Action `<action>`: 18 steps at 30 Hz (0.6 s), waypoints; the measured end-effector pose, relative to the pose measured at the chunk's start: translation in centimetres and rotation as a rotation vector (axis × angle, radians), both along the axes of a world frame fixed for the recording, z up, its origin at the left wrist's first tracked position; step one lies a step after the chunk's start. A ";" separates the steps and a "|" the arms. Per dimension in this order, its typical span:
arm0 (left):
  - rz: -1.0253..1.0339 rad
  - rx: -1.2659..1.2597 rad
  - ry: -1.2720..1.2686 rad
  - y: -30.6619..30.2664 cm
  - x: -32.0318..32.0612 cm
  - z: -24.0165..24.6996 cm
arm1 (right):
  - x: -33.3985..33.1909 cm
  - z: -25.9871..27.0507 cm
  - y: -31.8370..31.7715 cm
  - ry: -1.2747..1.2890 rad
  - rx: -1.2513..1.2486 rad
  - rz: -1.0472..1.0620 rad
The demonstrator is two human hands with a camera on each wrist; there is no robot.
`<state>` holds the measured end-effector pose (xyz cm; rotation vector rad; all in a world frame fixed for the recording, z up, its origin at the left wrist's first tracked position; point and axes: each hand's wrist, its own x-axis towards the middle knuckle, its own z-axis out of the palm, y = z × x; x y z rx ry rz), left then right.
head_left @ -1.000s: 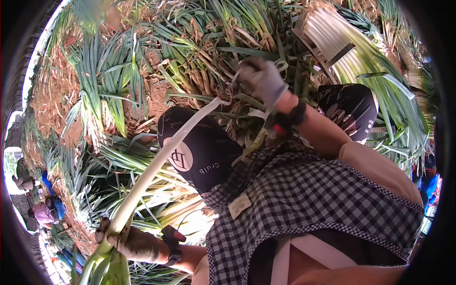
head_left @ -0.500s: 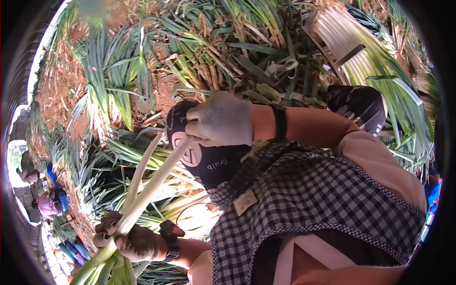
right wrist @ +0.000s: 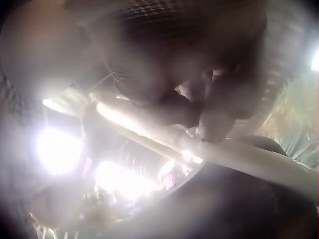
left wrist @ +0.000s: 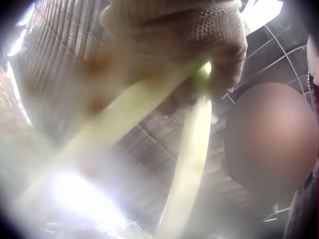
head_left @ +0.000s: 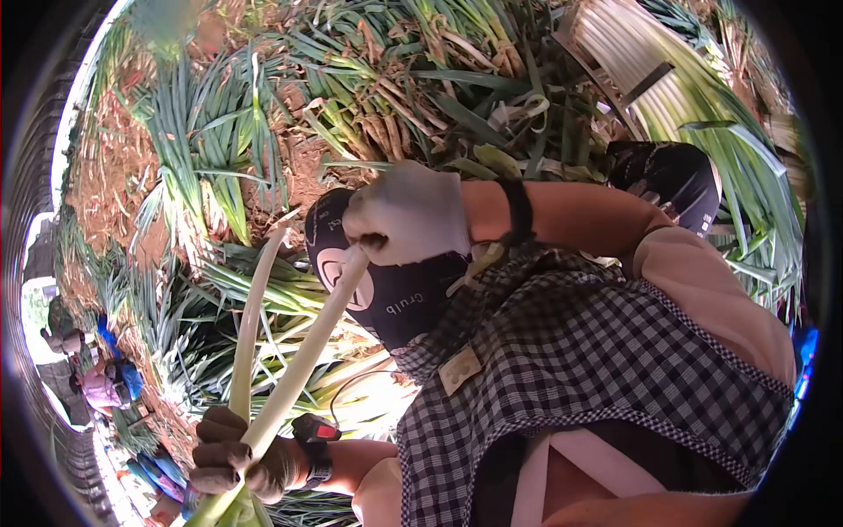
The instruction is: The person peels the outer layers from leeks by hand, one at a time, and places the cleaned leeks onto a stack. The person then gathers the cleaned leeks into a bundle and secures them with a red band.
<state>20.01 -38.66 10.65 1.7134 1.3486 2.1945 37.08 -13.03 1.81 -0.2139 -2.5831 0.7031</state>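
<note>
My left hand (head_left: 226, 455), in a dark, soiled glove, grips a green onion (head_left: 307, 351) low, where the white stalk turns green. The stalk slants up to my right hand (head_left: 408, 215), in a pale glove, whose curled fingers hold its upper tip. A second pale length (head_left: 250, 325) rises from the left fist, apart from the first and curving to a dry, ragged end. Both stretch out of the glove in the left wrist view, the nearer stalk (left wrist: 189, 164) in the middle. Glare and blur fill the right wrist view, where fingers meet the stalk (right wrist: 269, 162).
Heaps of green onions (head_left: 211, 132) lie on reddish soil ahead and to the left. A neat bundle of white stalks (head_left: 615, 61) rests in a metal frame at the upper right. My knee (head_left: 395, 299) is just beyond the hands. Another person (head_left: 105, 386) is at the far left.
My right hand has come from over the onion heap to the stalk's tip. The second pale length now stands apart from the stalk. My left hand has kept its grip.
</note>
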 end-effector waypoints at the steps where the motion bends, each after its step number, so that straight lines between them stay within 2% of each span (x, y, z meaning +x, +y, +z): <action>1: 0.000 0.003 0.024 -0.2 0.0 0.1 | 0.3 0.3 0.5 -0.001 -0.005 -0.013; 3: -0.063 -0.035 0.163 -0.4 -0.4 0.4 | 1.0 1.0 1.7 -0.152 -0.602 0.026; 4: -0.054 -0.038 0.173 -0.5 -0.1 0.4 | 1.2 0.0 2.3 -0.122 -0.736 0.001; 5: -0.123 -0.040 0.153 -1.4 -0.9 0.3 | 1.6 -0.5 2.9 -0.122 -0.739 -0.004; 7: 0.003 -0.026 0.179 -1.3 -0.1 0.4 | 2.9 -1.6 4.4 0.044 -1.095 -0.236; 9: 0.049 -0.044 0.219 -1.6 0.2 0.6 | 5.2 -4.7 7.4 0.272 -1.061 -0.237; 11: 0.094 -0.062 0.261 -1.6 0.8 1.0 | 6.6 -10.3 12.0 0.497 -1.622 -0.470; 13: 0.159 -0.063 0.202 -1.2 1.5 1.3 | 9.9 -18.5 16.8 0.405 -0.574 -0.604; 14: 0.193 -0.078 0.199 -2.0 0.9 1.2 | 10.8 -12.7 15.7 0.333 -1.185 -0.858; 15: 0.190 -0.079 0.198 -1.9 0.9 1.0 | 10.6 -9.6 14.0 0.334 -1.186 -0.861; 17: 0.254 -0.042 -0.032 -1.5 1.0 0.9 | 9.3 -5.6 10.7 -0.074 -0.920 -0.773; 18: 0.360 -0.008 -0.089 -1.5 0.8 0.4 | 8.6 -4.1 8.9 -0.092 -0.483 -0.628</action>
